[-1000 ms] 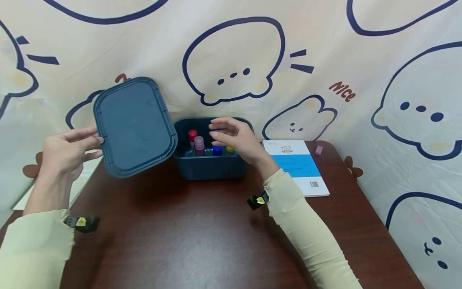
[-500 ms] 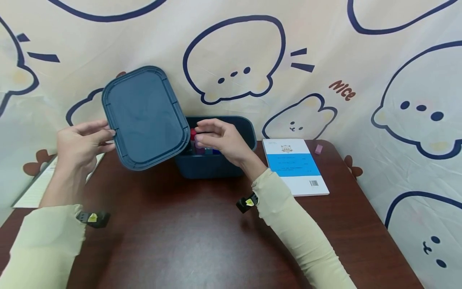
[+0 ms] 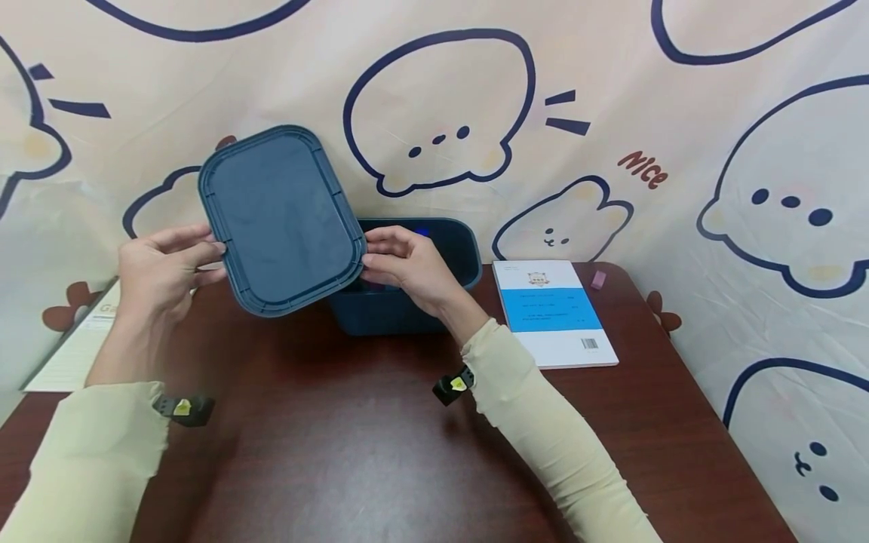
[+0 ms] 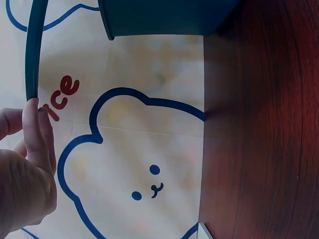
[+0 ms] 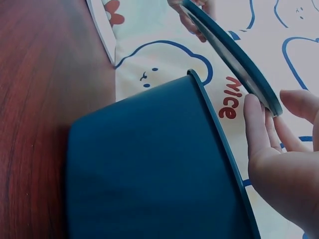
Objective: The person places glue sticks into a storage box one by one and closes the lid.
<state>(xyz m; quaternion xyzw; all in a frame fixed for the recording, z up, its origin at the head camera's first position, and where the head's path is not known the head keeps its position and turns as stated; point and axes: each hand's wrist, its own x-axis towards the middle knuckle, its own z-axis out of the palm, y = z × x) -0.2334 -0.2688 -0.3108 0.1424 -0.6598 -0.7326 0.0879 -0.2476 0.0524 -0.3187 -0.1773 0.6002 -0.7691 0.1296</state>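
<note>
A dark blue rectangular lid [image 3: 281, 219] is held tilted up in the air, left of and partly over the matching storage box [image 3: 394, 313]. My left hand [image 3: 163, 271] pinches its left edge between thumb and fingers. At the opposite edge, my right hand [image 3: 414, 268] has its fingertips on the rim, above the box opening. In the right wrist view the fingers of the right hand [image 5: 284, 144] reach under the lid [image 5: 244, 62], with the thumb by its upper side. A small blue item [image 3: 422, 232] shows inside the box; the lid and right hand hide most of the contents.
A white and blue booklet [image 3: 557, 313] lies right of the box, with a small pink block [image 3: 598, 280] beyond it. Lined paper [image 3: 75, 354] lies at the left edge of the brown table [image 3: 380, 437]. A patterned cloth [image 3: 441, 98] hangs behind.
The lid has moved right and slightly up with my left hand, now covering part of the box opening. My right hand has shifted left from over the box to the lid's right edge.
</note>
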